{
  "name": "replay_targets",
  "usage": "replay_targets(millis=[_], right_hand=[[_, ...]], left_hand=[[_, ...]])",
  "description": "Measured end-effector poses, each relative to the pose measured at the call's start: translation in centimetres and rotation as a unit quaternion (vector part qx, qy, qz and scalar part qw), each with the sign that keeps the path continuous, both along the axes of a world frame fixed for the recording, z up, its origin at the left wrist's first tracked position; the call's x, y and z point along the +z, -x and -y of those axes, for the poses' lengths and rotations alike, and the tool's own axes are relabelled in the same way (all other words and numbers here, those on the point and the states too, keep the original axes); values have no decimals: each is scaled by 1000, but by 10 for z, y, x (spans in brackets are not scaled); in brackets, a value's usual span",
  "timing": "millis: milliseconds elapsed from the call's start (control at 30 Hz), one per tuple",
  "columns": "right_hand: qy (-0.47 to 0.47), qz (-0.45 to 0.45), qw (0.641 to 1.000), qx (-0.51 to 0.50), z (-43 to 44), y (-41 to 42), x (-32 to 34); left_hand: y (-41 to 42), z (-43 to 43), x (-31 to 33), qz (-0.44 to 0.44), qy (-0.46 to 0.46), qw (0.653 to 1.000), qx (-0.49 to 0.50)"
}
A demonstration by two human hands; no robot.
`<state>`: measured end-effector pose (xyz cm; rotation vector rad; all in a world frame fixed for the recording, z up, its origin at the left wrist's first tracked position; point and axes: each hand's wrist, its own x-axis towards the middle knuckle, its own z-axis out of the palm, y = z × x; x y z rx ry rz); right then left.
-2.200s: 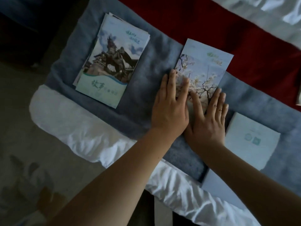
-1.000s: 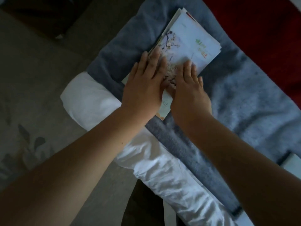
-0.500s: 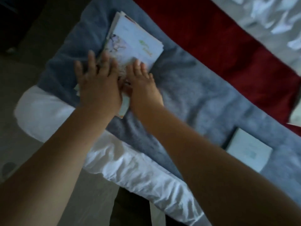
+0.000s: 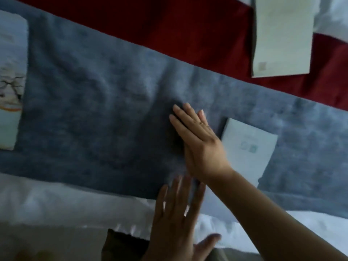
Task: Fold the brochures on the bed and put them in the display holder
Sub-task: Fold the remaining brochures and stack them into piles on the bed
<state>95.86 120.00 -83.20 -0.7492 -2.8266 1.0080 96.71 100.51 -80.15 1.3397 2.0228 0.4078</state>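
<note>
Head view shows both hands flat and empty, right hand point(image 4: 202, 146) just left of the unfolded brochure point(image 4: 248, 149) on the grey blanket point(image 4: 94, 110), left hand point(image 4: 177, 219) nearer the blanket's edge; I judge she should slide it centre, then align edges before creasing.

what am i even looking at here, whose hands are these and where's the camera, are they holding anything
There is no machine here. A person wears a camera on the head, looking down at their own two bare hands over a bed.

The right hand is open and flat over a grey-blue blanket, next to a pale folded brochure. The left hand is lower, blurred, fingers spread near the white sheet. Neither hand holds anything.

At the left edge lies a brochure with a branch picture, cut off by the frame. At the top right a plain cream brochure lies on the red cover. No display holder is in view.
</note>
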Motion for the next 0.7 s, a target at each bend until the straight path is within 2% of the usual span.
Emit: replay_targets(millis=[100, 233, 433, 600, 700], right_hand=[[-3, -39, 999, -20, -24, -34, 1], [10, -77, 997, -26, -44, -55, -4], [94, -128, 985, -64, -63, -54, -3], [122, -135, 979, -88, -76, -45, 0], [101, -137, 983, -67, -84, -49, 3]], left_hand=[[-27, -20, -7, -10, 46, 993, -107], [-40, -41, -20, -38, 35, 986, -157], [-61, -74, -22, -53, -30, 988, -140], [-65, -124, -23, -73, 38, 989, -124], [-58, -138, -26, -88, 28, 993, -74]])
